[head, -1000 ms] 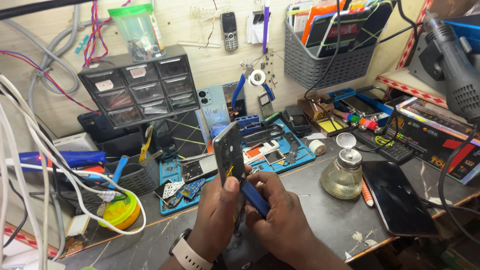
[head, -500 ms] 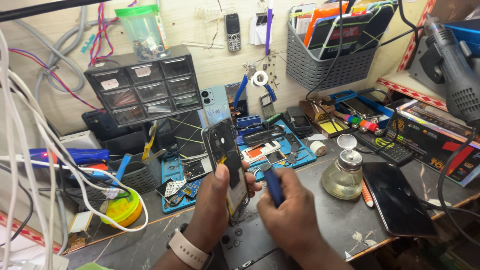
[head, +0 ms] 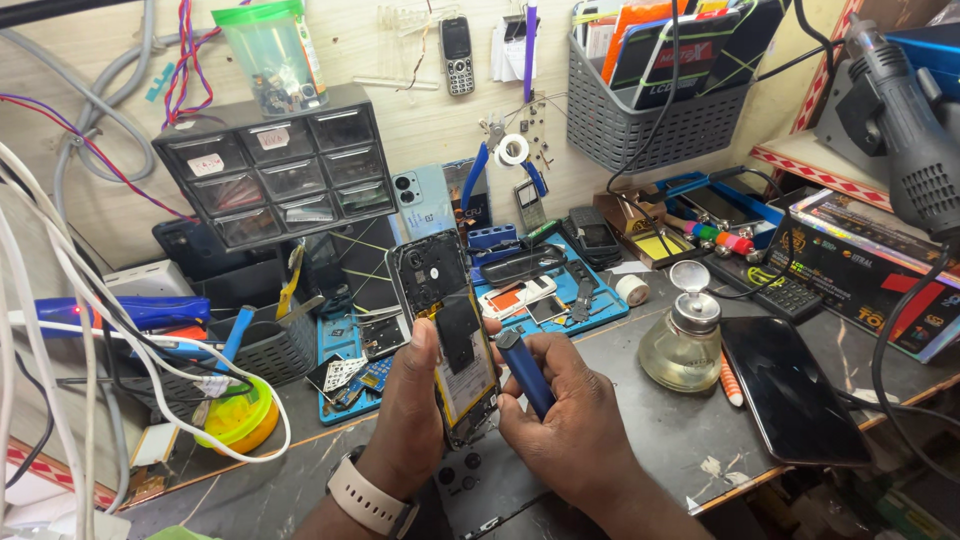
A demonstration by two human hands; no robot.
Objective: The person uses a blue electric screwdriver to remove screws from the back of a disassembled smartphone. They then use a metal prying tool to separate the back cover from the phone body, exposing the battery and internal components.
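- Left hand [head: 415,400] closed around an opened phone [head: 448,340], thumb along its left edge, back cover off and insides facing up; held nearly upright above the table [head: 700,440], probably so the board faces the camera.
- Right hand [head: 560,410] wrapped around a blue screwdriver [head: 525,372], handle end poking up past the fingers; tip hidden behind the hand, near the phone's lower right edge (cannot tell if it touches).
- Both hands close together over the table's front edge, likely steadying each other for fine work.
- Glass bottle [head: 685,345] with metal cap stands just right of the right hand, in easy reach.
- Black tablet [head: 795,390] lies flat further right, screen up.
- Blue work mat [head: 540,290] behind the phone carries small parts and tools.
- Grey drawer box [head: 275,165] at the back left against the wall.
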